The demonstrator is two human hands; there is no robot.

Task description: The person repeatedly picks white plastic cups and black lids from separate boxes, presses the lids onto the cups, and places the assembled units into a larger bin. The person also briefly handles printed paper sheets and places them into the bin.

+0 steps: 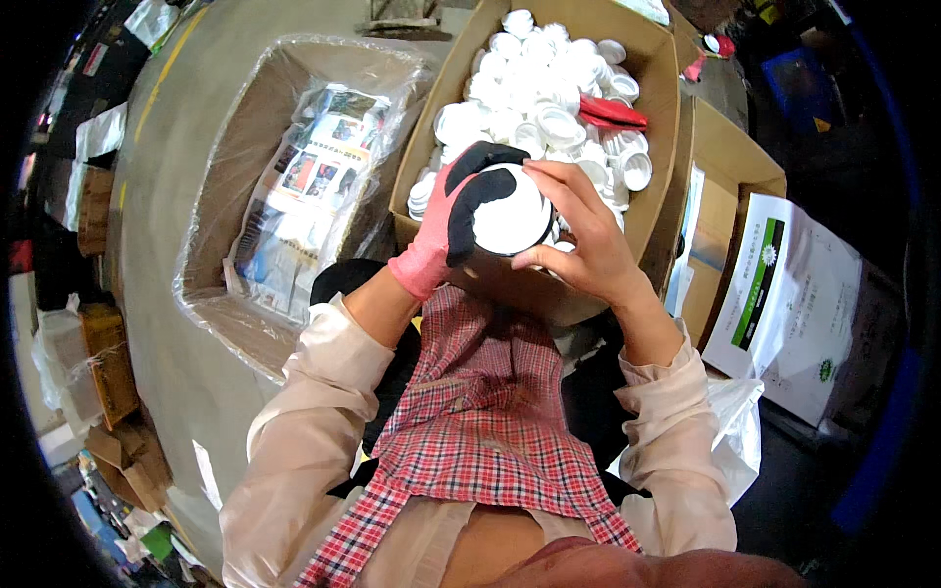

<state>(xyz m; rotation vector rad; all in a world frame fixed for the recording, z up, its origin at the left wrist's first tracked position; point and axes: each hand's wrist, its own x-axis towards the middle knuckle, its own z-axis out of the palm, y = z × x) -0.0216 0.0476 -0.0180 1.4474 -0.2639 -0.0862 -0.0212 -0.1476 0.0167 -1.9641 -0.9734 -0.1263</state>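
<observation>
My left hand [461, 214], in a pink glove with black fingers and palm, is closed around a round white lid [512, 210] with a dark edge along its lower right. My bare right hand [588, 235] grips the same lid from the other side, thumb low and fingers over the upper rim. The lid's flat face is turned up toward me; its underside is hidden. Just beyond my hands, a cardboard box [659, 147] holds a heap of white plastic lids [534, 73]. A red glove [613, 113] lies on that heap.
On the left stands a carton [211, 176] lined with clear plastic, with printed plastic packaging [314, 191] inside. An opened cardboard box [735, 157] and a white printed carton [784, 294] are on the right. A checked apron [480, 412] covers my lap.
</observation>
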